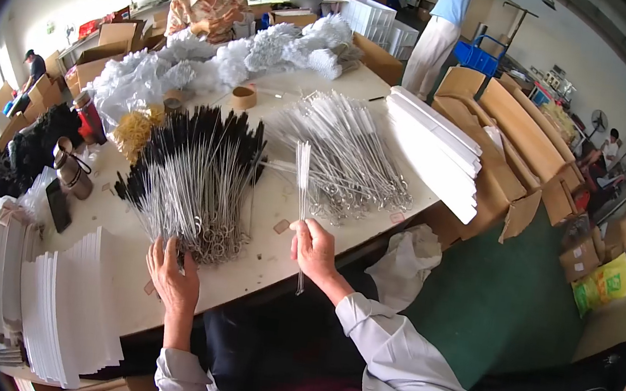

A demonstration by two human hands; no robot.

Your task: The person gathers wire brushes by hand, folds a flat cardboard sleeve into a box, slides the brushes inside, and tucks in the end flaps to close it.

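Observation:
My right hand (pixel 314 252) is closed round a small bunch of thin wire brushes (pixel 302 167) with white bristles. They stand nearly upright, white tips at the top and wire ends below my fist. My left hand (pixel 174 278) has its fingers stretched out, fingertips right at the looped wire ends of a pile of black-bristled wire brushes (pixel 192 196). To the right of that pile lies a second pile of white-bristled wire brushes (pixel 345 156), loops toward me.
White folded card strips (pixel 76 307) stand at the left, with more white strips (pixel 432 151) at the right edge. Bagged white bundles (pixel 252 51) line the far side, before a seated person (pixel 208 3). A thermos (pixel 73 174), tape roll (pixel 244 98) and cardboard boxes (pixel 490 155) are around.

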